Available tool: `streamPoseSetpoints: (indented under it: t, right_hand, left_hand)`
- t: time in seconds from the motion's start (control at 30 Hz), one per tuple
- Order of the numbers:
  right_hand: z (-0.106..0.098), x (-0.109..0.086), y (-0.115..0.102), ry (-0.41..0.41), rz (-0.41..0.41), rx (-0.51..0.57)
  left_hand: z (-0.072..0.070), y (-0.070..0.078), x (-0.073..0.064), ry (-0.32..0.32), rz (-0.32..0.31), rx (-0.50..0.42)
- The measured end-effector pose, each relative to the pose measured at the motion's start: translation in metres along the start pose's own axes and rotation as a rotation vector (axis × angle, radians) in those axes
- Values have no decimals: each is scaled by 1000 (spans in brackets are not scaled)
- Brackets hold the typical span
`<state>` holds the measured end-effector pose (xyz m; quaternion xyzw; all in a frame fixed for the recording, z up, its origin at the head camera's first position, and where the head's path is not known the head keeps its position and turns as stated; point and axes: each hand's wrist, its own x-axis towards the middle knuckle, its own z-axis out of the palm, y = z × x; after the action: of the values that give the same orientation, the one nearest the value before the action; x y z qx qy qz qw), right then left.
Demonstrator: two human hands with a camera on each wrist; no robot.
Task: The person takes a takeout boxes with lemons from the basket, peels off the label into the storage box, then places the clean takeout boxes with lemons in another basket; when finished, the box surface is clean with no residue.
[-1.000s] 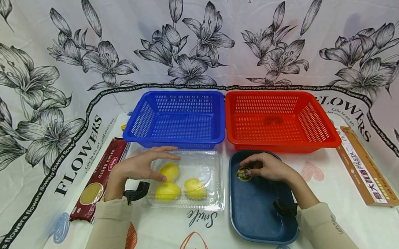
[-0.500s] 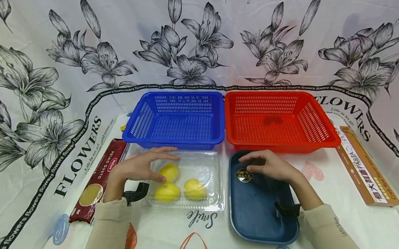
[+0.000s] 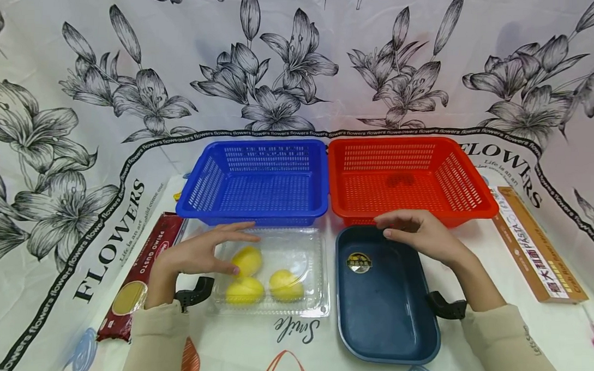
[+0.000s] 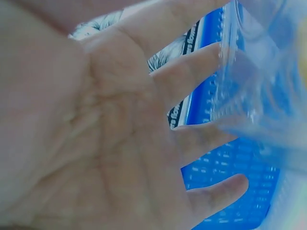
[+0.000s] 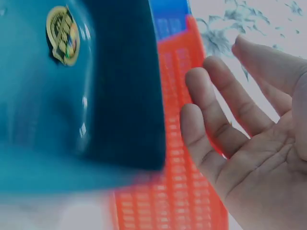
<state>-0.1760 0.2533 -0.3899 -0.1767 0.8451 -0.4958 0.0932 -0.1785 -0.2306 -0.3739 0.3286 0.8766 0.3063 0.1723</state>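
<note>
A clear plastic clamshell box (image 3: pixel 313 295) holds three yellow lemons (image 3: pixel 286 285). At its left side is my left hand (image 3: pixel 196 254), fingers spread and straight, the thumb against the box. In the left wrist view, fingertips show blurred through the clear plastic (image 4: pixel 249 100). To the right of the box stands a dark blue tray (image 3: pixel 388 319) with a round black and gold sticker (image 3: pixel 359 262) at its far left. Above the tray's far right rim hovers my right hand (image 3: pixel 425 233), its fingers relaxed and holding nothing.
Behind stand a blue mesh basket (image 3: pixel 257 192) and a red mesh basket (image 3: pixel 405 192), side by side. A dark red packet (image 3: pixel 138 281) lies at the left, a brown and white pasta box (image 3: pixel 540 248) at the right. A flower-printed cloth (image 3: pixel 282 54) rises behind.
My right hand has lifted off the sticker in the tray and moved away and right, to the far rim. My left hand stays at the clear box. The whole view has shifted slightly.
</note>
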Motion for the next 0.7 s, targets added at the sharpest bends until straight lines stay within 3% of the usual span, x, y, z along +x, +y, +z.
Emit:
streamPoseSetpoints:
  t: [0.37, 0.7]
  right_hand:
    - [-39, -22, 7, 228, -21, -41]
    - [-66, -29, 31, 639, -32, -124]
  left_hand:
    - [1, -15, -12, 30, -4, -42]
    - [6, -35, -17, 42, -36, -174]
